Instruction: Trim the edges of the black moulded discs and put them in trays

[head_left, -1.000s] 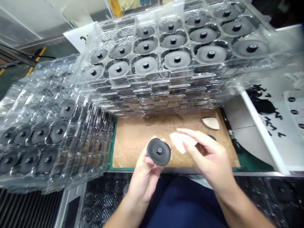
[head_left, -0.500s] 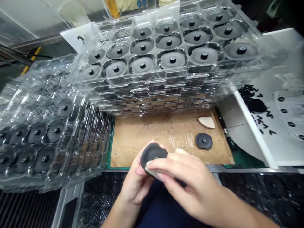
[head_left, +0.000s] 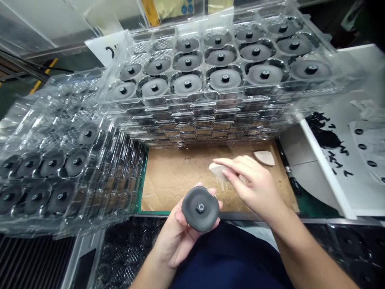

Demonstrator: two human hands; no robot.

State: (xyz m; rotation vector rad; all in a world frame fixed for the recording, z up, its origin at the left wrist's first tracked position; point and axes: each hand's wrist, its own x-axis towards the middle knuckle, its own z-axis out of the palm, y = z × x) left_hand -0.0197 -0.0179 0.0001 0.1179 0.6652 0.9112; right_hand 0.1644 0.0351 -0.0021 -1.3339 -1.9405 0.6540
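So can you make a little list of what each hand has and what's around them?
left hand: holds a round black disc with a small nut in its middle
right hand: holds a small pale pad over the cardboard sheet
behind: stack of clear trays, top one filled with grey discs
left side: more clear trays with discs
spare pad: lies on the cardboard

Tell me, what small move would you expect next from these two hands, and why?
Probably the right hand brings its pale wedge-shaped piece back onto the black disc. The left hand holds that disc face up by its rim, hub showing, while the right hand's fingers grip the pale piece just above and beside it, over the brown cardboard mat, not touching the disc.
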